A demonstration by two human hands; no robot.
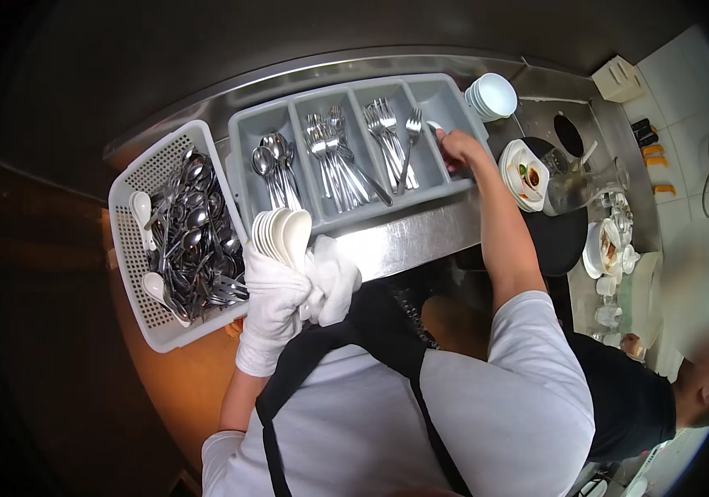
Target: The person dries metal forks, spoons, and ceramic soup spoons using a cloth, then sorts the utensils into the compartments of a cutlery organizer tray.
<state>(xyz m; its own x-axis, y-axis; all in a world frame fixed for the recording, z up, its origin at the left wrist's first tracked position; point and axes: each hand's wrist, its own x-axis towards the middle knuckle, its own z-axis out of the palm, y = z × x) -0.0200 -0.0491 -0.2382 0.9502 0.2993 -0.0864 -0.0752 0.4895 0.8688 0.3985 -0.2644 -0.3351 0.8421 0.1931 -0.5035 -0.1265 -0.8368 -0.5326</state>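
Note:
White soup spoons [286, 234], several stacked together, stand up from my left hand [276, 290], which is closed round them through a white cloth [334, 277]. My right hand [458, 151] reaches into the rightmost compartment of the grey cutlery tray [342, 217]. Its fingers are bent at the edge of a white piece [434, 126], mostly hidden, and I cannot tell whether they grip it. Metal spoons [276, 170] lie in the tray's left compartment, and forks [334, 166] [387, 141] fill the two middle ones.
A white perforated basket [135, 286] of mixed cutlery [197, 224] and white spoons sits at the left. Stacked bowls [493, 97] and used plates [525, 176] are right of the tray. A co-worker in black [619, 398] is at the right, beside more dishes [607, 248].

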